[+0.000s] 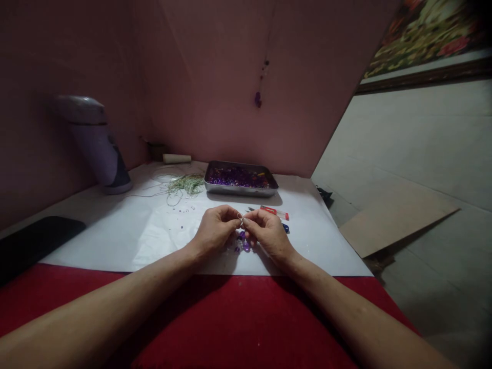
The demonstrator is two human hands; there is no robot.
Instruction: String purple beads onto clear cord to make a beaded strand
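My left hand (218, 224) and my right hand (266, 230) meet over the white sheet, fingertips pinched close together. Between them shows a small loop of pale cord (240, 216), with one side in each pinch. Right below the fingers are purple beads (246, 246) and some clear ones; whether they hang from the cord or lie on the sheet, I cannot tell. Just beyond my right hand lie small thread snips with a red handle (269, 209), partly covered by the fingers. A dark blue object (285, 228) peeks out beside that hand.
A metal tray (242, 191) of purple beads stands at the back, beside tangled green cord (186, 184) and a cream roll (177, 159). Loose beads (182, 226) dot the white sheet (146, 246). A purple bottle (100, 148) and black object (42, 233) are left; a beaded string (258, 98) hangs behind.
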